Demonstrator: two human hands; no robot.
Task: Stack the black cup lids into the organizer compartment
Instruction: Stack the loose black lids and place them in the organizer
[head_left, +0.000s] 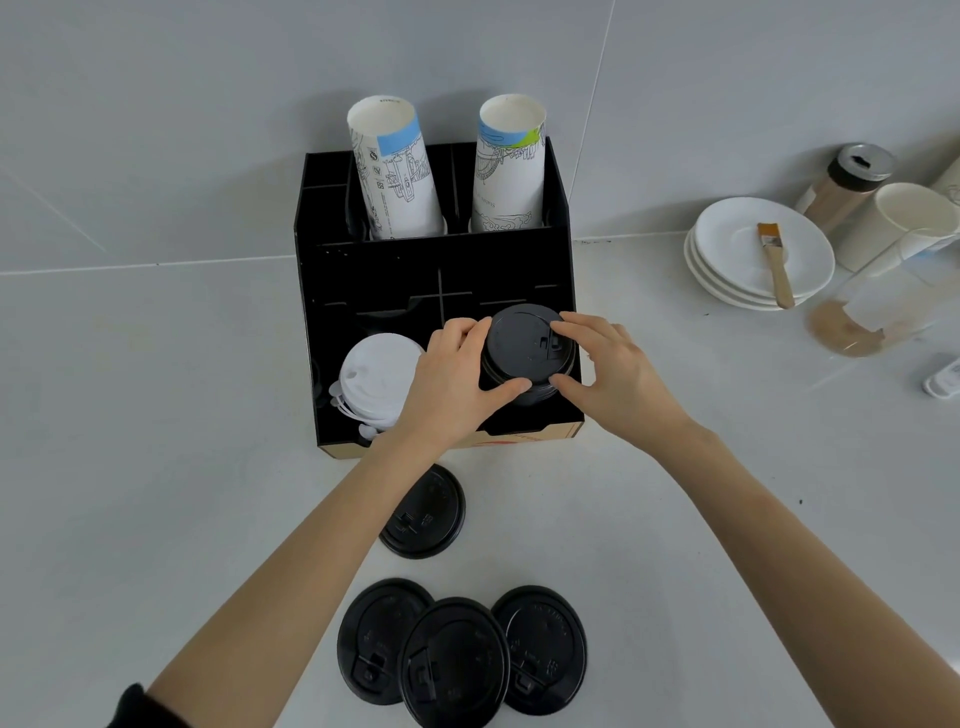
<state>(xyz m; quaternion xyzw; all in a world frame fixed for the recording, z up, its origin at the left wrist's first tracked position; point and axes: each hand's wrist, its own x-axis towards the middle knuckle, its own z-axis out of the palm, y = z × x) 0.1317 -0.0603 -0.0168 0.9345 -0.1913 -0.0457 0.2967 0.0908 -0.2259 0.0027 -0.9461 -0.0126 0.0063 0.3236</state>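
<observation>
A black organizer (363, 275) stands against the wall. A stack of black lids (522, 351) sits in its front right compartment. My left hand (457, 379) grips the stack's left side and my right hand (608, 369) grips its right side, fingers on the top lid and thumbs on the front. One black lid (423, 512) lies on the counter just in front of the organizer, partly under my left forearm. Three more black lids (457, 660) overlap near the bottom edge.
White lids (376, 376) fill the front left compartment. Two stacks of paper cups (509, 171) stand in the back compartments. To the right are stacked white saucers (727, 260) with a brush (776, 265), a shaker jar (847, 182), a white cup (898, 223) and a glass container (878, 306).
</observation>
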